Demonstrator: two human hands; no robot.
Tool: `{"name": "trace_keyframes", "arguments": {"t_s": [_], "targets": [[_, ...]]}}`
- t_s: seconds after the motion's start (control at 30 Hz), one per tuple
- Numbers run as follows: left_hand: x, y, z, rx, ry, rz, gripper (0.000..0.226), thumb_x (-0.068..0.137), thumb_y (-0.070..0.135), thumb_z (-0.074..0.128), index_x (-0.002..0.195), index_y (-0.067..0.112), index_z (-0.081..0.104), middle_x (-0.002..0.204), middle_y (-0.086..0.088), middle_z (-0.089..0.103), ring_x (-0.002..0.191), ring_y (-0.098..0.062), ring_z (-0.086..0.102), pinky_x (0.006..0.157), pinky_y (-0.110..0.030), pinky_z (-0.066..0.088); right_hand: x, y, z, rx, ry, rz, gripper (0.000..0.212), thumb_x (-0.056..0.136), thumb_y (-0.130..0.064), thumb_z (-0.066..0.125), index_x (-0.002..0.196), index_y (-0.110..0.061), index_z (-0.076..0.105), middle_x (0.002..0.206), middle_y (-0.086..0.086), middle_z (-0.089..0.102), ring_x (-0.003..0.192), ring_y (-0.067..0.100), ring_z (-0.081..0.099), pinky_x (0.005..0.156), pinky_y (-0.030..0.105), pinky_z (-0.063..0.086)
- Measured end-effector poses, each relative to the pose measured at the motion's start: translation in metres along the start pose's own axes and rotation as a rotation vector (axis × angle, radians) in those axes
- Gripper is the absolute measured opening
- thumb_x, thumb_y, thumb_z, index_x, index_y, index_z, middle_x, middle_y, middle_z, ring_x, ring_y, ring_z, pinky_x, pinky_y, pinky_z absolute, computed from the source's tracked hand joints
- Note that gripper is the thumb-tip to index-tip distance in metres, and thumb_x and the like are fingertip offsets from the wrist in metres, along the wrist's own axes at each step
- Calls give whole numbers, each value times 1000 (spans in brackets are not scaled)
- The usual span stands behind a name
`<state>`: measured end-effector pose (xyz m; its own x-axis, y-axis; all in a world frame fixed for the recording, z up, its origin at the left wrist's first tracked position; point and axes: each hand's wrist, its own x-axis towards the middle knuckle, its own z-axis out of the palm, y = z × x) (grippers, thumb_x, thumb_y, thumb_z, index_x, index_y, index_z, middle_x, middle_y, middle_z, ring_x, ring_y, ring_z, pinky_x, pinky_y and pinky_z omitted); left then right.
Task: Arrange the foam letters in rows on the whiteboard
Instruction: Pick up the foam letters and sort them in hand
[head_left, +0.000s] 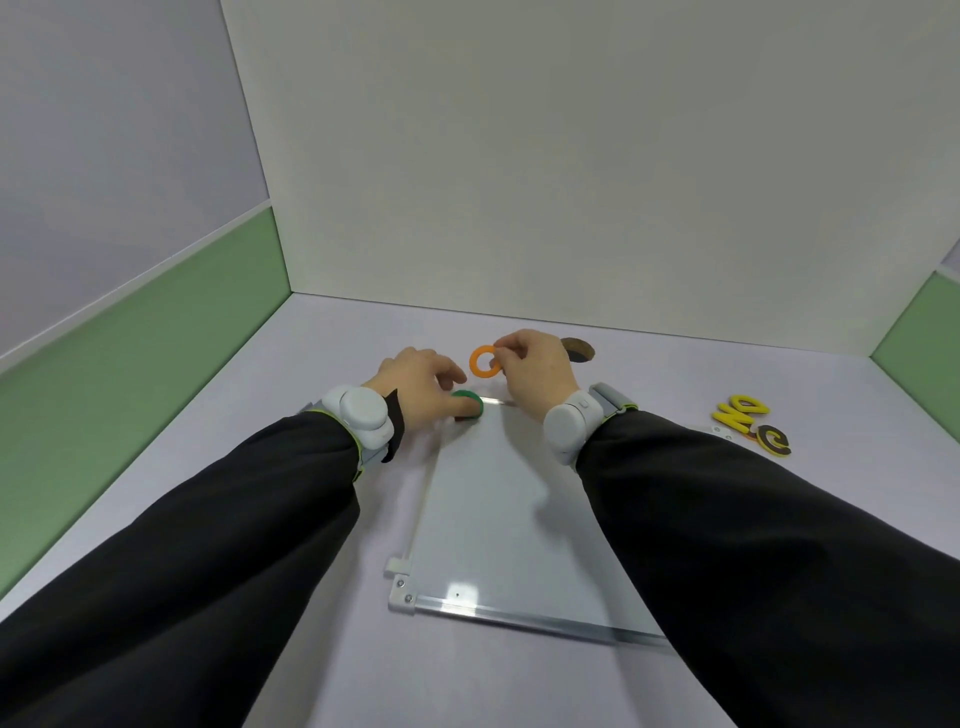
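A small whiteboard (493, 519) with a metal frame lies flat on the pale table. My right hand (535, 374) pinches an orange foam ring, the letter O (484, 362), above the board's far edge. My left hand (423, 387) holds a green foam letter (467, 402) at the board's far left corner; my fingers hide most of it. A small pile of yellow foam letters (740, 410) with a dark-backed one (774, 440) lies on the table to the right of the board.
A round dark hole (579, 349) is in the table behind my right hand. White walls close off the back, green-banded panels the left and right sides. My black sleeves cover the board's right edge and the near table.
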<state>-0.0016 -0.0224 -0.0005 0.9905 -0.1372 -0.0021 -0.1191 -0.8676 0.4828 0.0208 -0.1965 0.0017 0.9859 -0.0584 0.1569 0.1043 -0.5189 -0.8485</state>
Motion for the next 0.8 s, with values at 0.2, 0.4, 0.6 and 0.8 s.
{"name": "trace_keyframes", "arguments": {"t_s": [0.2,0.4,0.6,0.8], "targets": [[-3,1,0,26,4,85,33,78,48,73,102,25,69,97,8,58,86,-12,57,76,-28,47,-5,0,-7,35,-24,28,23,92,-9,54,109,-10,70,99,6,72,95,22,68,92,38,54],[-11,3,-4,-65,99,86,18,81,29,73,94,23,64,93,8,63,82,-15,59,69,-25,46,-17,1,-18,61,-33,55,23,89,-7,52,104,-11,69,93,6,72,83,26,69,82,37,57],[-19,8,-15,-439,151,-1,14,86,22,74,91,11,68,77,-3,72,65,-11,63,68,-27,52,-33,-4,-31,108,-86,64,21,90,-7,53,105,-10,68,86,8,72,60,17,67,61,23,50],[-34,27,-17,-638,80,26,13,92,19,69,93,7,67,74,-11,75,62,-13,68,61,-22,54,-51,-17,-42,97,-276,45,30,84,-6,50,100,-14,74,73,1,68,59,15,57,58,24,46]]}}
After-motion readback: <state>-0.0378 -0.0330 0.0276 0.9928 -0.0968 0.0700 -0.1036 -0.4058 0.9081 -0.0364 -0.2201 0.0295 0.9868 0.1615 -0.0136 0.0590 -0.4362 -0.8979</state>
